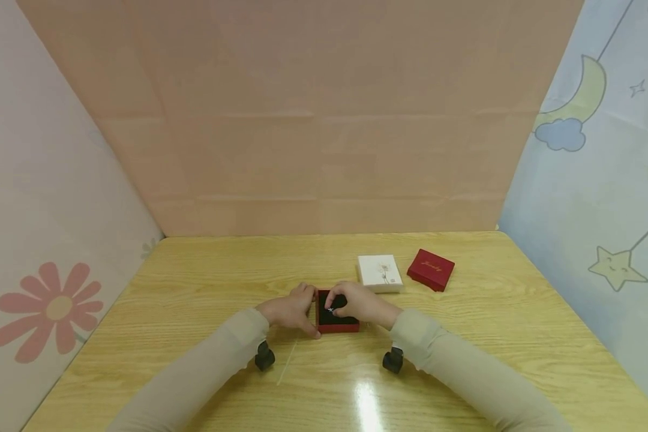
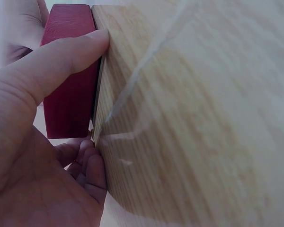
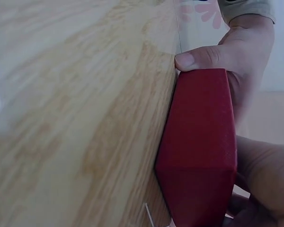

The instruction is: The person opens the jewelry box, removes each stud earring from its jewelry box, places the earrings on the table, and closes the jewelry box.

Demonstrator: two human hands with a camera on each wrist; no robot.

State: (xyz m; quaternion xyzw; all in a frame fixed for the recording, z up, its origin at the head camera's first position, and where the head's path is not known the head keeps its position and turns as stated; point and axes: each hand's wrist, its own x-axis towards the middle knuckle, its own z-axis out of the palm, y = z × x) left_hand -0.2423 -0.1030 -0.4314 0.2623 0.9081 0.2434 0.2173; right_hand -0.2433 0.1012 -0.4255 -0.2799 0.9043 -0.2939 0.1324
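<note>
A red jewelry box base (image 1: 338, 328) with a black insert (image 1: 346, 318) sits on the table between both hands. My left hand (image 1: 293, 311) grips its left side, the thumb at the front corner and the other fingers toward the back, as the left wrist view shows. Above the insert, my right hand (image 1: 363, 303) holds thumb and forefinger close around a small silver star-shaped piece of jewelry (image 1: 330, 310). It appears pinched at the insert's surface. In the right wrist view the red box wall (image 3: 199, 123) hides the insert and the right fingertips.
Behind the right hand lie a white box with a flower print (image 1: 380, 273) and a red lid with gold lettering (image 1: 431, 269). A thin clear strip (image 1: 287, 363) lies in front of the left hand. Printed walls enclose the wooden table (image 1: 221, 270).
</note>
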